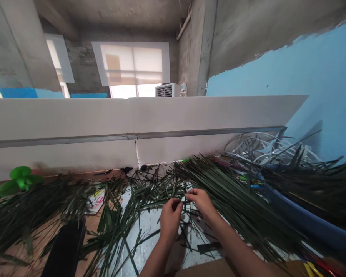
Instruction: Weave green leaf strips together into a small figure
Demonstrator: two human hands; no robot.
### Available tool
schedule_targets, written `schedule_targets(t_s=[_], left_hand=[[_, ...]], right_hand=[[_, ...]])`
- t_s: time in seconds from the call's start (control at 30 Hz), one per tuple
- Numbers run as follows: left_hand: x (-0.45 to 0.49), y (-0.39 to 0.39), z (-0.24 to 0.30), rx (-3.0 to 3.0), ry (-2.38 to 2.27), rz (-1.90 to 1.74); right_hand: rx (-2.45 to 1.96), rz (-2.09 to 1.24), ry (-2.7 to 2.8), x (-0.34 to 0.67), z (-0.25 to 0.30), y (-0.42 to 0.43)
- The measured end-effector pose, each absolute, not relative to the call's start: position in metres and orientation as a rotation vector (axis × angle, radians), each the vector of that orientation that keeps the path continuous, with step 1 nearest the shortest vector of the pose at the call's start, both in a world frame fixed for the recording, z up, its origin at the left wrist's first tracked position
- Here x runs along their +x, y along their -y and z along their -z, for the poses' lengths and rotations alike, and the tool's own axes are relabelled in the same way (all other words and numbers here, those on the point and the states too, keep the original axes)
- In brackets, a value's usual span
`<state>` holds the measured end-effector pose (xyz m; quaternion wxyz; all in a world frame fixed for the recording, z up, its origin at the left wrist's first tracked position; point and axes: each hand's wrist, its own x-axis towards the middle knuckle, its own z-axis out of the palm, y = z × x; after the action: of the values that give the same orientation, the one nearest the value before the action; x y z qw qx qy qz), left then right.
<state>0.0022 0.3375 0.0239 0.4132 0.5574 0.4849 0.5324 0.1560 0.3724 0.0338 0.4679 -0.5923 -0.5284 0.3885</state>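
Note:
My left hand (169, 221) is closed in a loose pinch over the white work surface (148, 223); anything between its fingertips is too small to make out. Just to its right, my right hand (201, 201) pinches a narrow green leaf strip (185, 206) that hangs upright between the two hands. The fingertips of both hands are close together. Cut leaf pieces (158, 188) lie scattered in front of and below them. To the right, a thick bundle of long dark green leaves (233, 192) slants from the back towards me.
A blue tub (294, 209) full of dark leaves stands at the right, with white straps (259, 146) behind it. A black phone-like object (65, 250), a printed card (95, 202) and a green plastic fan (20, 179) are on the left. A white partition (167, 115) closes the back.

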Motion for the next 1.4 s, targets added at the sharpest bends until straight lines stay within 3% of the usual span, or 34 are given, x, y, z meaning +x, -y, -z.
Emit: schedule_targets(t_s=[0.2, 0.6, 1.1, 1.4], left_hand=[[0.013, -0.334, -0.027, 1.285, -1.025, -1.278], [0.012, -0.329, -0.037, 1.25, -0.928, -1.236], [0.015, -0.317, -0.036, 1.57, -1.175, -1.318], [0.024, -0.309, -0.038, 1.777, -1.161, -1.18]], right_hand=[[-1.174, -1.022, 1.184, 0.147, -0.04, -0.343], [-1.083, -1.136, 1.168, 0.154, -0.051, -0.332], [-1.28, -0.806, 1.259, 0.146, -0.037, -0.335], [-1.293, -0.621, 1.071, 0.163, -0.04, -0.341]])
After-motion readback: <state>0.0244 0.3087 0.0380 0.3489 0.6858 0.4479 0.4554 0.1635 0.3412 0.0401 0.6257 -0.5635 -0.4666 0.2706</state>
